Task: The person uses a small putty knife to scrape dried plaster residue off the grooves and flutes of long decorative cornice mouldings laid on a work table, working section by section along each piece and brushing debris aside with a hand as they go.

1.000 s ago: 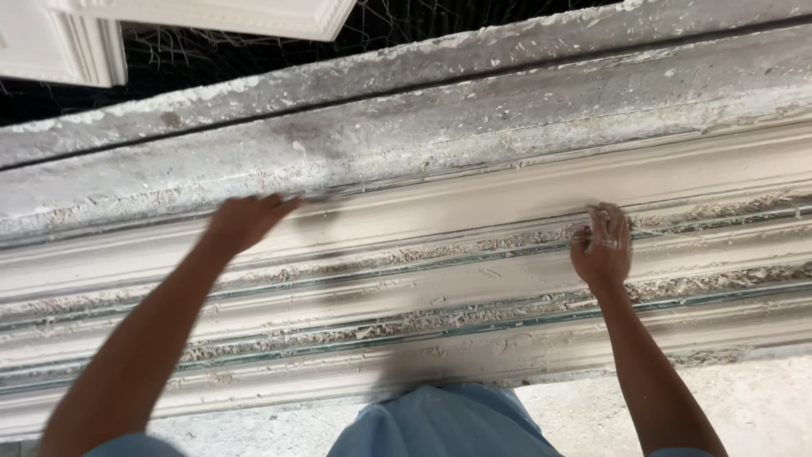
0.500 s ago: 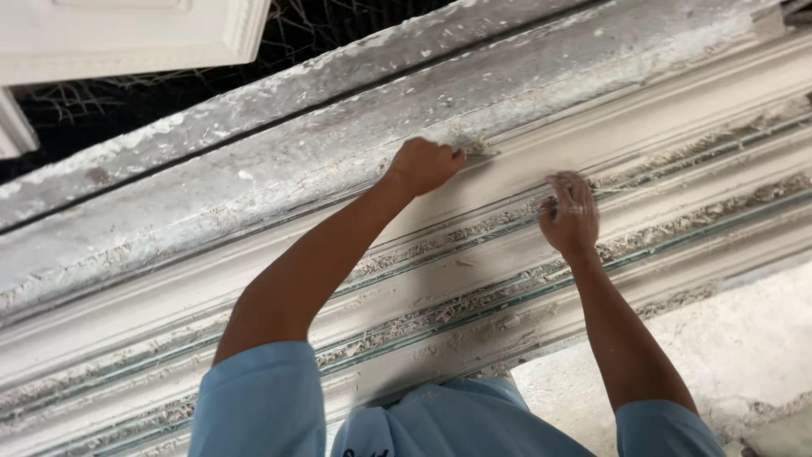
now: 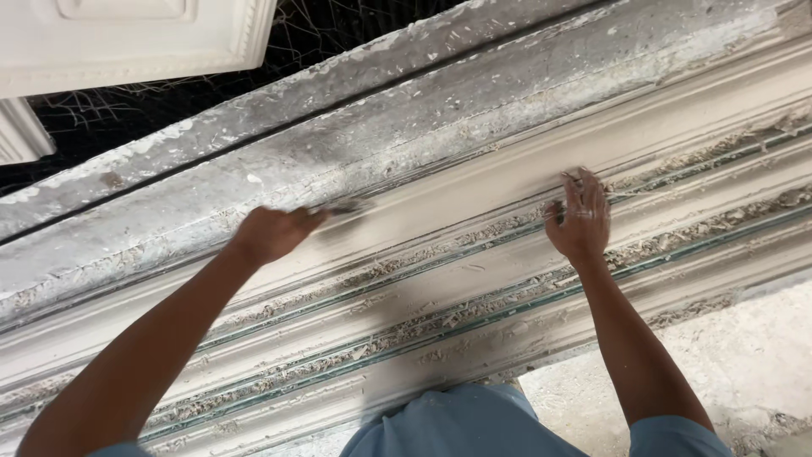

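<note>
- The person is working along a long plaster moulding, a stepped, grooved cast crusted with dried white crumbs and lying on a rough bench.
- The left hand is closing around a thin tool, seemingly a small brush or blade; motion blur is hiding which. Its tip is touching the smooth upper band of the moulding.
- The fingers are curling tight round the handle, with no gap showing.
- The right hand is lying flat on the moulding further along, fingers spread and pressing down, holding nothing.
- Judged from this, the step in hand is smoothing or cleaning the upper band, with the right hand steadying the body or the cast.
- The next stroke is likely calling for light, even pressure along the band, since the edges look fragile and the crumbs in the grooves could drag across the wet-looking face.
- White panels are sitting beyond the bench, well apart from both hands.
</note>
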